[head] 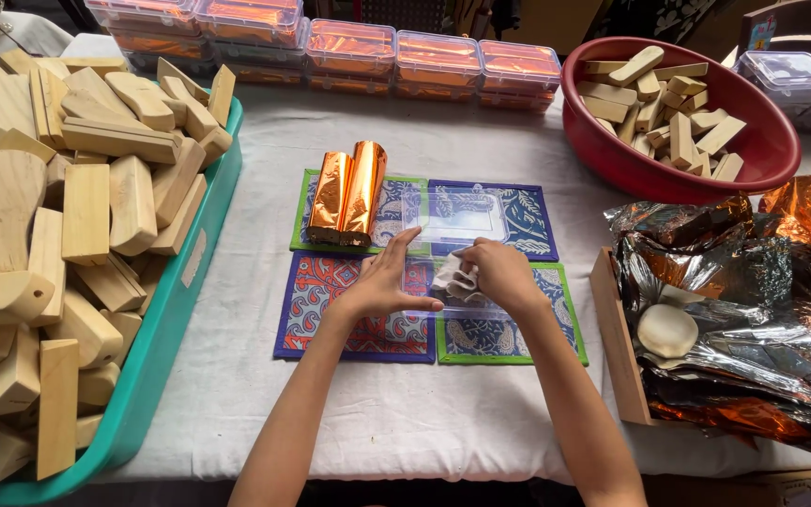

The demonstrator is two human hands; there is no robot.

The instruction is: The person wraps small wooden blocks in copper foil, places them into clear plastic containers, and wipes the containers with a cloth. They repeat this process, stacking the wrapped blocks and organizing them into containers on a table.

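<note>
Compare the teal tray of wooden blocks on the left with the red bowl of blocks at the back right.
The rectangular teal plastic tray is heaped above its rim with larger pale wooden blocks; the round red plastic bowl holds fewer, smaller blocks below its rim. Both sit on the white cloth.

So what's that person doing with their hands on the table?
The right hand presses a crumpled white cloth into a clear plastic box lying on four patterned mats. The left hand steadies the box. Two shiny orange foil-wrapped blocks sit just behind, and a teal tray of plain wooden blocks stands at the left.
</note>
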